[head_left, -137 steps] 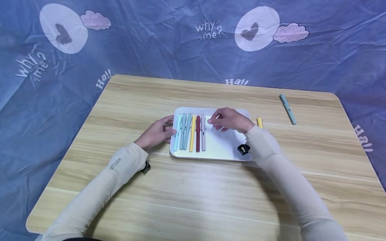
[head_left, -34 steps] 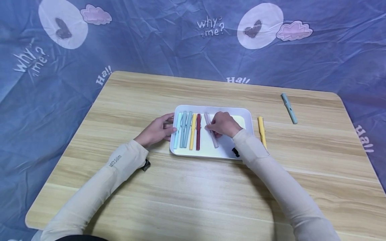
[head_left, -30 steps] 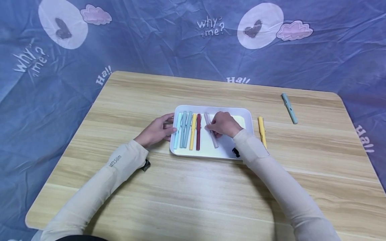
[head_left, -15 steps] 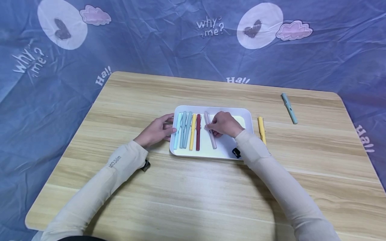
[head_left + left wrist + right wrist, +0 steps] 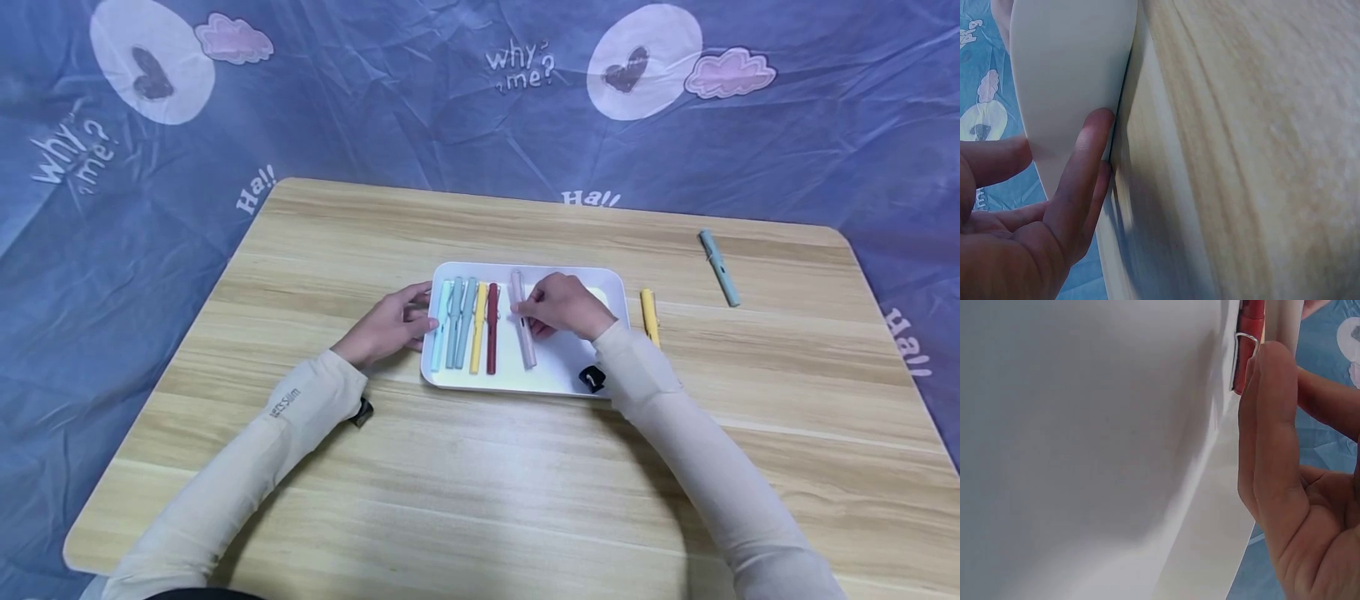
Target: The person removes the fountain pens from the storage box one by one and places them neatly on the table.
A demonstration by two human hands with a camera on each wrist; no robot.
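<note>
In the head view my right hand [image 5: 566, 304] pinches a lilac pen [image 5: 526, 342] between thumb and fingers, over the white tray [image 5: 562, 387]. The pen stands nearly lengthwise, its top end near the far rim; in the right wrist view my fingers hide it. Left of it lie a dark red pen [image 5: 492, 333], a yellow pen [image 5: 477, 333], two grey-blue pens [image 5: 460, 333] and a light cyan pen [image 5: 440, 337], side by side. My left hand [image 5: 386, 327] holds the tray's left end, thumb at the rim and fingers [image 5: 1079, 169] against the outer wall.
A second yellow pen [image 5: 650, 317] lies on the wooden table [image 5: 450, 483] just right of the tray. Farther right, near the back edge, lies another grey-blue pen [image 5: 718, 267]. A patterned blue cloth [image 5: 405, 100] hangs behind the table.
Earlier my right hand hovered apart from the lilac pen, which lay beside the red one. It now grips that pen, shifted right and turned straighter. My left hand stays at the tray.
</note>
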